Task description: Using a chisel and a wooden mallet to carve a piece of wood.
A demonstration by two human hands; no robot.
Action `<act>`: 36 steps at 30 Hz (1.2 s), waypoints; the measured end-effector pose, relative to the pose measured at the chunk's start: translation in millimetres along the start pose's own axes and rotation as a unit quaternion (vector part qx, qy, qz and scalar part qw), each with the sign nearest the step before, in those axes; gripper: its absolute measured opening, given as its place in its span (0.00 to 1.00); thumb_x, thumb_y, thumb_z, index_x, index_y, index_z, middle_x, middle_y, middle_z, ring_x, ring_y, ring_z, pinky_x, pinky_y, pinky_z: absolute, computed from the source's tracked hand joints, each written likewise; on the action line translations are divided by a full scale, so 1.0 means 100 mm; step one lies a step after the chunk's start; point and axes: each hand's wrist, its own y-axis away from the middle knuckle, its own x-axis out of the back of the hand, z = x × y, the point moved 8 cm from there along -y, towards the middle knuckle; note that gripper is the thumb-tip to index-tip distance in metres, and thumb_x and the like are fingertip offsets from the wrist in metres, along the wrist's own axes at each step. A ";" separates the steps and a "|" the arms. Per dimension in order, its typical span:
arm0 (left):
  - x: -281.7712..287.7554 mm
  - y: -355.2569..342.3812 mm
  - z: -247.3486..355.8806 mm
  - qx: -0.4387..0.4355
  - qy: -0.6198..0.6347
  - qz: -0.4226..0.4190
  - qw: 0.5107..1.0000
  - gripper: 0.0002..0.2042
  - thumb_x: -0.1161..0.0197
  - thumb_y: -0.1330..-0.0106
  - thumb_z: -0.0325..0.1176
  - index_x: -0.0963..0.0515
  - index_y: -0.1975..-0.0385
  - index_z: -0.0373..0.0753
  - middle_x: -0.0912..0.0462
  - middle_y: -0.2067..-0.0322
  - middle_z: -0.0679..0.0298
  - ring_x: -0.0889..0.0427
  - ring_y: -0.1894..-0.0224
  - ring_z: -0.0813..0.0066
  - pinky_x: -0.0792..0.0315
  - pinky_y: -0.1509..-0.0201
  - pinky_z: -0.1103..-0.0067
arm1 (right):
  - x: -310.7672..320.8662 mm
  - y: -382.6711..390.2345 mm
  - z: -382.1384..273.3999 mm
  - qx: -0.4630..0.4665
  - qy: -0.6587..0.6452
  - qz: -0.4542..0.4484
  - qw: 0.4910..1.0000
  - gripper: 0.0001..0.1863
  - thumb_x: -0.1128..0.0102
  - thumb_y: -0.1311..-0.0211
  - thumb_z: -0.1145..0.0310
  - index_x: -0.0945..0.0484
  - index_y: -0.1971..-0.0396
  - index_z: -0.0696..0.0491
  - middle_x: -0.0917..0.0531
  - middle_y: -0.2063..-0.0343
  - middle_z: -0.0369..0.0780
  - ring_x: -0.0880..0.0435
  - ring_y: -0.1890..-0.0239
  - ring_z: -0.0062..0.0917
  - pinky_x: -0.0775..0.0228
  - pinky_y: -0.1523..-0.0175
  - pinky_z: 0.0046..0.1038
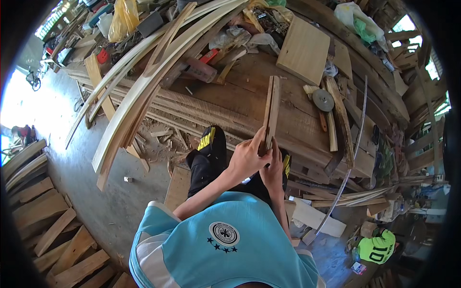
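The person is holding a narrow wooden piece (272,103) in front of the lap with 2 hands. The left hand (247,155) is gripping its near end from the left, while the right hand (273,169) is closing round the same end from the right, some of its fingers being hidden. The piece is pointing away from the body, its far end showing against a wooden workbench (240,86); whether the 2 are touching, I cannot tell. To the right, a grey disc (323,100) is lying beside a rough stick (339,113), and a flat pale board (303,50) is resting farther back. To the left, a bundle of long wooden strips (137,89) is jutting over the grey floor (125,201), a yellow bag (123,21) sitting beyond it. Another person in a bright green shirt (377,246) is appearing at the lower right
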 end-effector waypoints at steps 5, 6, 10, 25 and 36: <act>0.09 0.00 0.01 -0.031 0.066 -0.089 0.993 0.39 0.36 0.58 0.31 0.48 0.44 0.32 0.26 0.75 0.51 0.24 0.71 0.62 0.29 0.68 0.75 | -0.07 0.00 0.07 -0.027 -0.048 0.035 0.998 0.34 0.51 0.57 0.84 0.45 0.45 0.56 0.34 0.53 0.52 0.32 0.53 0.44 0.33 0.54 0.34; 0.10 0.02 0.00 -0.040 0.072 -0.085 0.993 0.38 0.36 0.58 0.29 0.47 0.44 0.33 0.26 0.73 0.51 0.25 0.72 0.63 0.29 0.67 0.75 | -0.07 -0.01 0.06 -0.028 -0.049 0.034 0.998 0.34 0.51 0.57 0.84 0.45 0.45 0.56 0.34 0.53 0.52 0.32 0.53 0.44 0.33 0.54 0.34; 0.15 0.00 0.02 -0.060 0.097 -0.078 0.990 0.36 0.36 0.57 0.28 0.45 0.44 0.34 0.26 0.71 0.51 0.24 0.71 0.63 0.29 0.66 0.75 | -0.06 -0.03 0.02 -0.049 -0.047 0.020 0.998 0.33 0.51 0.56 0.83 0.45 0.45 0.54 0.34 0.53 0.51 0.29 0.56 0.43 0.32 0.56 0.33; -0.16 0.34 -0.50 0.061 0.283 -0.104 0.951 0.33 0.36 0.55 0.22 0.42 0.46 0.31 0.24 0.72 0.60 0.28 0.70 0.84 0.31 0.63 0.84 | 0.22 0.34 -0.05 -0.129 0.229 0.055 0.963 0.28 0.50 0.49 0.75 0.39 0.45 0.41 0.41 0.50 0.51 0.38 0.51 0.45 0.45 0.47 0.39; -0.11 0.14 -1.07 0.104 0.264 -0.052 0.957 0.30 0.42 0.51 0.19 0.43 0.45 0.32 0.24 0.71 0.62 0.26 0.69 0.83 0.31 0.64 0.85 | -0.05 -0.01 0.15 -0.051 0.093 0.068 0.992 0.27 0.40 0.60 0.79 0.30 0.54 0.46 0.41 0.56 0.47 0.39 0.53 0.42 0.43 0.49 0.36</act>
